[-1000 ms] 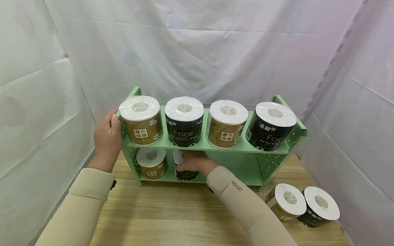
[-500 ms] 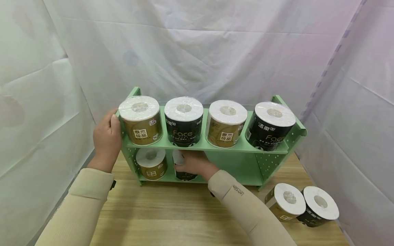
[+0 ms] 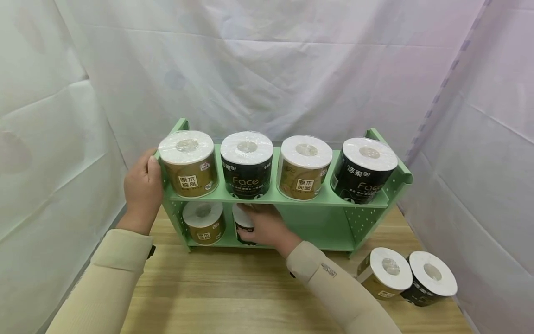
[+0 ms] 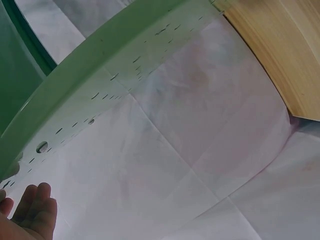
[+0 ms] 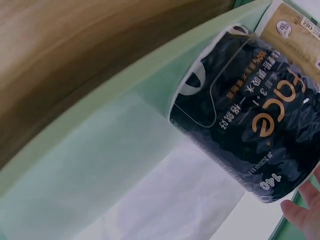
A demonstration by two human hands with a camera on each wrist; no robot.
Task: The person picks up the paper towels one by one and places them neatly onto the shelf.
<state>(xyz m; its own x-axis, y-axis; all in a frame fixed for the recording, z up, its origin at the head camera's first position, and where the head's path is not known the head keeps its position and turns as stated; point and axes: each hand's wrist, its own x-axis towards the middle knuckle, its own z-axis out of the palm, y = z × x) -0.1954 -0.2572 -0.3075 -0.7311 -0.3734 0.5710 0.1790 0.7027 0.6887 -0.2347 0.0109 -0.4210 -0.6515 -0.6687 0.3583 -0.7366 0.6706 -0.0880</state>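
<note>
In the head view, my left hand (image 3: 144, 190) grips the upper left side panel of a green two-tier shelf rack (image 3: 267, 202). Its fingers (image 4: 37, 210) show beside the perforated panel in the left wrist view. My right hand (image 3: 267, 225) reaches under the upper tier to a black-wrapped toilet roll (image 5: 250, 115), which stands upright on the lower tier. Its fingertips (image 5: 295, 212) lie loosely at the roll's edge in the right wrist view, leaving the printed front uncovered. Left of that roll stands a gold-wrapped toilet roll (image 3: 204, 225).
Along the upper tier stand gold rolls (image 3: 189, 171) and black rolls (image 3: 247, 174), alternating. On the wooden table (image 3: 200, 297), right of the rack, another gold roll (image 3: 385, 273) touches another black roll (image 3: 429, 278). White sheets (image 3: 267, 69) hang behind and at both sides.
My right hand and forearm have shifted slightly right and toward me, and the hand now hides more of the black roll's front. The left hand keeps its place on the rack.
</note>
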